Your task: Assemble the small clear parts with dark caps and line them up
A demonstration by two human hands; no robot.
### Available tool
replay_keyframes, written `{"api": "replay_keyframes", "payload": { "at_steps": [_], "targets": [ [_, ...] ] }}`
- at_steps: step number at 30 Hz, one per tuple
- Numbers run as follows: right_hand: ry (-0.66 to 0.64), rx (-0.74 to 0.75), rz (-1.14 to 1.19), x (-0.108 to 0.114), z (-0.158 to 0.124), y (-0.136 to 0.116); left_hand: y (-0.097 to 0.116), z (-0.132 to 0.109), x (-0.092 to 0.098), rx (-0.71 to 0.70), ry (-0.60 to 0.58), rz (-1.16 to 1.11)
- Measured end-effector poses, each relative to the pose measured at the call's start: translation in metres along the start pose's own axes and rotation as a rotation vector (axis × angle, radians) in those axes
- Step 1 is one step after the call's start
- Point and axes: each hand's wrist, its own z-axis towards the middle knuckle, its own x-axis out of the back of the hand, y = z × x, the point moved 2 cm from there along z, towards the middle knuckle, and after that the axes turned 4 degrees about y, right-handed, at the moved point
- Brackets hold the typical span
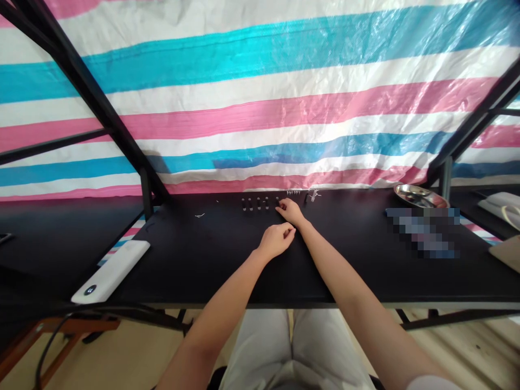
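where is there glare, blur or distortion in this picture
Head view: glare on the striped sheet, strongest toward the right; head view: a pixelated patch just below the metal dish; head view: dark posts splay outward toward the top, perhaps wide-angle stretch; head view: small dark pieces beside the right hand lack fine detail.

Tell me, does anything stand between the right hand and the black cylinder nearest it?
Nothing visible. The right hand is right beside the cylinder; whether they touch, I can't tell. The left hand is nearer the person, not between them.
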Motion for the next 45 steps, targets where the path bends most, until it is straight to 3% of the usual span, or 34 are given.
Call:
{"api": "replay_keyframes", "payload": {
  "at_steps": [23, 28, 33, 38, 45],
  "targets": [
    [0.019, -0.027, 0.122, 0.007, -0.009, 0.005, 0.000, 0.001, 0.002, 0.010, 0.009, -0.012],
    [0.005, -0.044, 0.118, 0.011, -0.015, 0.003, -0.007, 0.004, 0.001, 0.079, 0.090, -0.025],
    [-0.015, 0.002, 0.132, 0.022, -0.029, -0.005, -0.019, 0.008, 0.003, 0.239, 0.195, -0.158],
    [-0.041, 0.010, 0.185, 0.035, -0.047, -0.012, -0.022, 0.010, 0.006, 0.358, 0.216, -0.386],
    [-0.107, 0.075, 0.125, 0.047, -0.068, -0.023, -0.017, 0.010, 0.007, 0.313, 0.275, -0.512]
  ]
}}
